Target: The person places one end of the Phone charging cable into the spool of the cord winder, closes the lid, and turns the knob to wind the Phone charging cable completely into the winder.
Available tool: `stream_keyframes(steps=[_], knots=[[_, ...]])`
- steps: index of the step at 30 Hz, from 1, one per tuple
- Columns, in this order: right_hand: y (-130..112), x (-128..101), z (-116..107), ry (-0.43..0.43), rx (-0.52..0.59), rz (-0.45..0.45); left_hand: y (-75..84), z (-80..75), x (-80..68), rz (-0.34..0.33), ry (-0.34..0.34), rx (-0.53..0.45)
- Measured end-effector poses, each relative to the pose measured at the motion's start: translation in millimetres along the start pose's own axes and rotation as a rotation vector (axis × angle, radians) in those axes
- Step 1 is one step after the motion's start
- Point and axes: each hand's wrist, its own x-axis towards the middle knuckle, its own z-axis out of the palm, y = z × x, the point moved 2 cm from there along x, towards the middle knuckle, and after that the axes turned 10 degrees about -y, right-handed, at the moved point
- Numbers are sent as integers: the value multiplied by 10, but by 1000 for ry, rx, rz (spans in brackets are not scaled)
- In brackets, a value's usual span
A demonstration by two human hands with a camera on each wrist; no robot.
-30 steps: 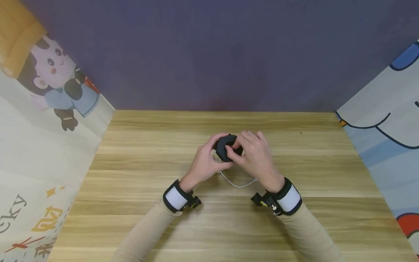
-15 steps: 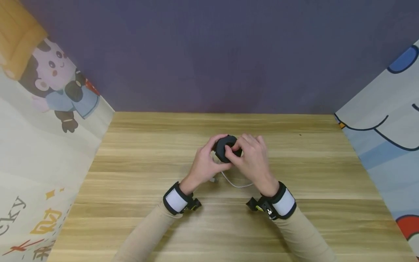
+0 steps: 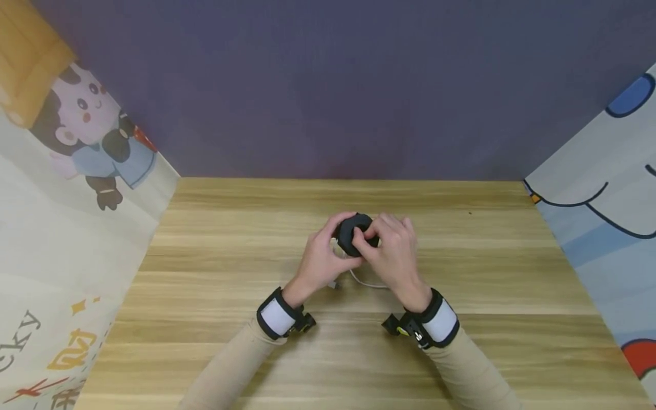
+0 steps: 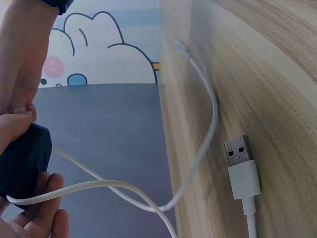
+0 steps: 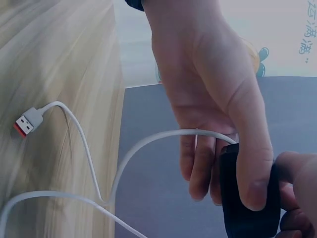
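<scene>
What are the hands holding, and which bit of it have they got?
A black ring-shaped object. The left hand grips it round its outer edge, and the right hand seems to pinch it near the middle.

The chunky, ring-faced object (image 3: 346, 236) is plain black, and the thin, smooth cable (image 4: 214, 109) is white. One white rectangular USB plug (image 4: 244, 179) has a silver metal end; another pale USB plug (image 5: 29, 121) shows an orange-red edge. The flat wooden bench (image 3: 230, 245) is yellowish tan, streaked with darker brown grain. Behind it stands a plain slate-violet panel (image 3: 328, 85). The off-white printed side panel (image 3: 61, 233) carries a yellow-hatted, blue-robed cartoon figure and yellow, red and grey lettering.
</scene>
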Motion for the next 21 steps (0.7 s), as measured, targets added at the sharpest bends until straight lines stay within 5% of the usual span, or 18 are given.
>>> stream_keyframes(steps=[11, 21], knots=[[-17, -34, 16, 23, 26, 50, -6, 36, 6, -18, 21, 37], [-29, -45, 40, 43, 28, 63, 23, 20, 14, -22, 0, -40]])
